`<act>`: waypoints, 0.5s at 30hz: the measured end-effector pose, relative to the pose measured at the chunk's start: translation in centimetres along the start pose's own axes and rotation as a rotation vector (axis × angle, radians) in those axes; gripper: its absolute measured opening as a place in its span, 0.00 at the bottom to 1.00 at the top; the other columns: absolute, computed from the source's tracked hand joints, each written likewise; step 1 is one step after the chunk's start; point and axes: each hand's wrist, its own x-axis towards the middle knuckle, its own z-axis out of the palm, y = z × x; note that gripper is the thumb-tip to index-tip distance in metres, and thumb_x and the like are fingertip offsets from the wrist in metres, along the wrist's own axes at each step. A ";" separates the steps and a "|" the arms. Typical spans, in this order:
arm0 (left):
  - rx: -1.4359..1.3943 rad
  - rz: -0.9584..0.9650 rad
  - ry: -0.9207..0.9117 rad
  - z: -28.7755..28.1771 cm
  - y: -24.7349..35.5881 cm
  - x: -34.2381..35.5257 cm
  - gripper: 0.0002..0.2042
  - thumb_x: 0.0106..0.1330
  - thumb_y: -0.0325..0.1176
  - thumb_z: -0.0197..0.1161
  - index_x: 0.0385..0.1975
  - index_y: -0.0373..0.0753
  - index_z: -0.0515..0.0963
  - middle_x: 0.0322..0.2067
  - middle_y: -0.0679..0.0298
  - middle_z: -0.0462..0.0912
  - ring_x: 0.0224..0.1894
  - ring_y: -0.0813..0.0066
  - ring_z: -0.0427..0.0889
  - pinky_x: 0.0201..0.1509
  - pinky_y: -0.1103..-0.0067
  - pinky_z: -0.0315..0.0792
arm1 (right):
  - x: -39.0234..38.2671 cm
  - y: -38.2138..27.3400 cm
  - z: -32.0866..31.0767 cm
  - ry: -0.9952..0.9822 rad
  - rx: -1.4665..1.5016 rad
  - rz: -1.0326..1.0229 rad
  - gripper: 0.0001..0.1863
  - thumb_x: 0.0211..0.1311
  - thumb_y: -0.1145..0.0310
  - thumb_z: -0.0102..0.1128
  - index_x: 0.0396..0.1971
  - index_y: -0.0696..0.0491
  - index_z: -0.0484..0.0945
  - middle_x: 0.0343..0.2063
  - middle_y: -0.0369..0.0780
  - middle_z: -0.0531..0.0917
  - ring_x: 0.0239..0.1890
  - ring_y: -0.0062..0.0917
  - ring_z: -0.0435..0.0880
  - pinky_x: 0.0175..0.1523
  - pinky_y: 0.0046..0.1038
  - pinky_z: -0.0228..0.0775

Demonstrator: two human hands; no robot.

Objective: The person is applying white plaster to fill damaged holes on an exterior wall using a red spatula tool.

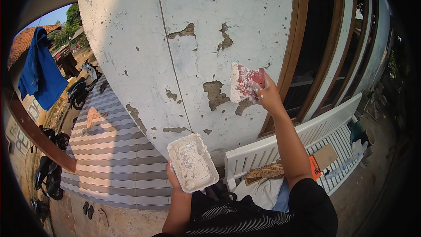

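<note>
Right hand is closed on a red plastic scraper, gripping the narrow end to the right of the blade. That hold likely leaves the wide edge free and most of the fingers out of the white paste caked along it; some white smears the thumb anyway. Blade points left of the grip, in front of the whitewashed wall; contact can't be told from this angle.

Left hand grips a shallow white plastic tub, fingers against its left side; the underside grip is hidden. Tub sits below and left of the right-hand grip, open face up and toward the wearer, presumably so its contents don't spill and are easy to reach. More paste is in it, smeared up the walls.

A large bare patch lies just left of and below the blade, grey render showing where paint is gone. A smaller bare patch is right under the scraper. More flaked spots sit above the grip, beside a thin dark vertical line on the wall.

Right of the grip: brown window frame. Below it, a white slatted bench with a crumpled pale cloth on it, so the bench seems to serve as a shelf. Far left of the tub: blue garment, hanging, maybe to dry.
</note>
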 end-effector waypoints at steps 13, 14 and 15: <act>0.055 0.068 0.024 -5.7 1.9 0.8 0.42 0.61 0.64 0.49 0.69 0.39 0.58 0.59 0.45 0.71 0.55 0.35 0.74 0.52 0.42 0.72 | 9.7 -1.3 -0.7 0.029 -0.604 -0.315 0.24 0.60 0.75 0.56 0.58 0.56 0.70 0.41 0.52 0.83 0.44 0.48 0.82 0.50 0.37 0.72; 0.052 0.068 0.025 -6.0 2.0 0.8 0.42 0.61 0.64 0.50 0.69 0.39 0.58 0.59 0.44 0.71 0.55 0.35 0.74 0.50 0.40 0.72 | 9.9 -1.7 -0.9 -0.019 -0.603 -0.317 0.24 0.61 0.75 0.55 0.59 0.55 0.70 0.41 0.51 0.84 0.44 0.47 0.82 0.50 0.37 0.71; 0.051 0.064 0.026 -5.9 2.0 0.9 0.42 0.61 0.64 0.50 0.69 0.39 0.58 0.59 0.44 0.71 0.55 0.35 0.74 0.50 0.40 0.72 | 10.2 -1.9 -0.7 -0.037 -0.656 -0.284 0.24 0.61 0.75 0.56 0.59 0.55 0.70 0.42 0.51 0.83 0.45 0.47 0.81 0.50 0.37 0.71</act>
